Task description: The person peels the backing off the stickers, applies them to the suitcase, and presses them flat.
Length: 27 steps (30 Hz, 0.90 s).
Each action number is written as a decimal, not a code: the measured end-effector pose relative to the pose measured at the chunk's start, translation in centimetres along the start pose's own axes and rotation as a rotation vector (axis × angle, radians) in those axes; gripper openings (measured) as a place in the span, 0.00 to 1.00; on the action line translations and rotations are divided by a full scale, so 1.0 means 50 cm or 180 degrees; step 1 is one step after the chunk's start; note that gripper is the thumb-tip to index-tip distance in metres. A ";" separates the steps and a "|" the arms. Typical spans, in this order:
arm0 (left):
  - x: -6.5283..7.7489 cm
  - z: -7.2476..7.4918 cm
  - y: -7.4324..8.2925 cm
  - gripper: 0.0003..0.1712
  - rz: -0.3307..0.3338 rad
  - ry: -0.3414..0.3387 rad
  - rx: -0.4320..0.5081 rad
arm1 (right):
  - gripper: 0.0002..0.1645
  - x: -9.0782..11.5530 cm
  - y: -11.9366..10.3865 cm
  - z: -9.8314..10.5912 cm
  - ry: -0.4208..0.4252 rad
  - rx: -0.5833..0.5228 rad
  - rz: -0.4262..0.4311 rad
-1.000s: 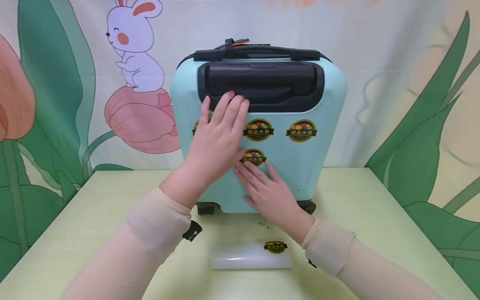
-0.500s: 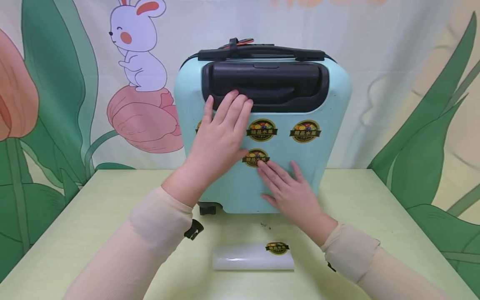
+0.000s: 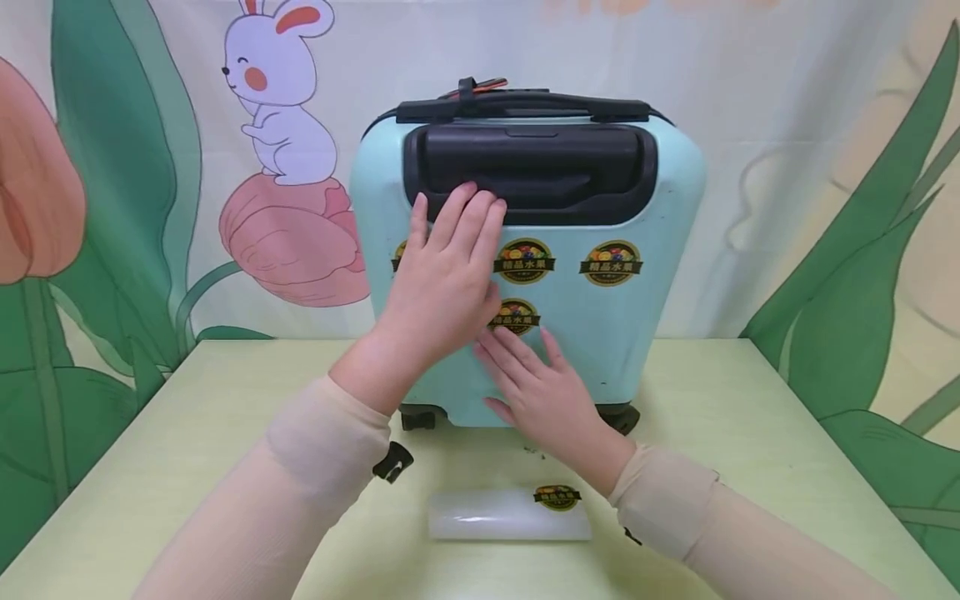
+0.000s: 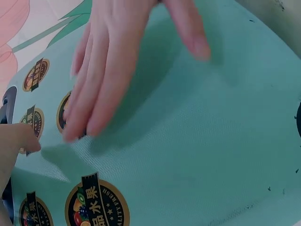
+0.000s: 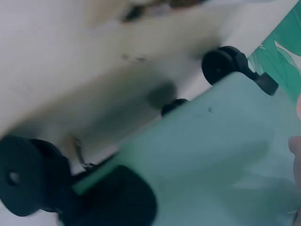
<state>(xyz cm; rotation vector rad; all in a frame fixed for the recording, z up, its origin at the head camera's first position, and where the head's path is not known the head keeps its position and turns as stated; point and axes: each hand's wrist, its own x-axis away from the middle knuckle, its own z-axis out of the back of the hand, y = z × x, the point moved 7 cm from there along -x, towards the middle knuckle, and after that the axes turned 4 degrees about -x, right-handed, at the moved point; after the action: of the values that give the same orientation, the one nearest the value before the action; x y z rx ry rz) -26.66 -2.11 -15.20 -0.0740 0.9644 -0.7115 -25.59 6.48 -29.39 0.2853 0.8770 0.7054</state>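
Note:
A mint-green suitcase [image 3: 577, 358] stands upright on the table, with round black-and-gold fruit stickers on its front. My left hand [image 3: 442, 283] lies flat against it, straight fingertips on the black handle recess [image 3: 525, 175], covering part of the upper-left sticker [image 3: 398, 254]. Just below the middle sticker [image 3: 523, 261] is a lower sticker [image 3: 516, 317]; the fingertips of my right hand [image 3: 551, 400] are at its bottom edge, fingers straight. In the left wrist view, the right hand's fingers overlap that sticker, and another lower sticker [image 4: 96, 202] shows, hidden from the head view.
A glossy white backing sheet [image 3: 502, 518] with one sticker [image 3: 557, 497] lies on the table [image 3: 720, 467] in front of the suitcase. Black wheels [image 5: 218, 66] show under the case. A printed cloth [image 3: 780, 125] with a rabbit and tulips hangs behind.
My right hand slid right across the lower sticker, then came back left to its lower edge. The left hand has stayed in place on the suitcase.

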 end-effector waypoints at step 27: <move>-0.003 0.005 0.001 0.31 0.0099 0.0220 0.0075 | 0.39 0.051 0.061 0.018 0.0396 0.0036 -0.0335</move>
<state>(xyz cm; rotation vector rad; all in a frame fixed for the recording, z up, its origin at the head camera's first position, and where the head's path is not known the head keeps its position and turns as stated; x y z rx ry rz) -26.52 -2.05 -14.97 -0.0138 1.0209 -0.7002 -25.15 10.52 -28.85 0.2051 1.0072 0.6254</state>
